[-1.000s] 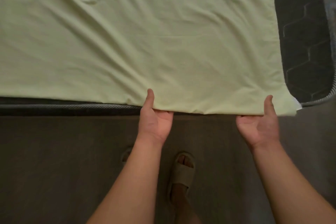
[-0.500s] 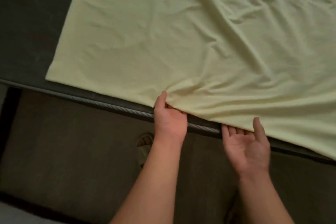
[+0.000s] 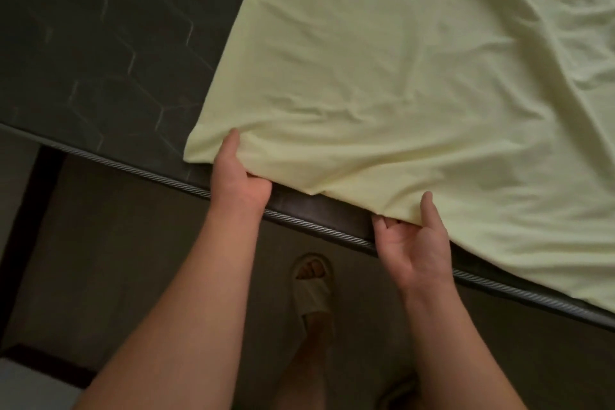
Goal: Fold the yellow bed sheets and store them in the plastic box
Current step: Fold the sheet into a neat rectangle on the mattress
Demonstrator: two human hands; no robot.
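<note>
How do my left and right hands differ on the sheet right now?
Left hand grips near the sheet's corner, back of the hand showing; right hand grips farther along the edge, palm up. Both pinch the near edge at the mattress side, thumbs on top.

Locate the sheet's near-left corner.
In the head view the yellow bed sheet has its near-left corner left of centre on the dark mattress, just beside the left hand.

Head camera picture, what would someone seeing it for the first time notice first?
A pale yellow sheet spread over a dark mattress fills the upper right. At its near edge the left hand pinches it close to the corner, and the right hand grips it further along. Below, a foot in a light sandal stands on the floor.
</note>
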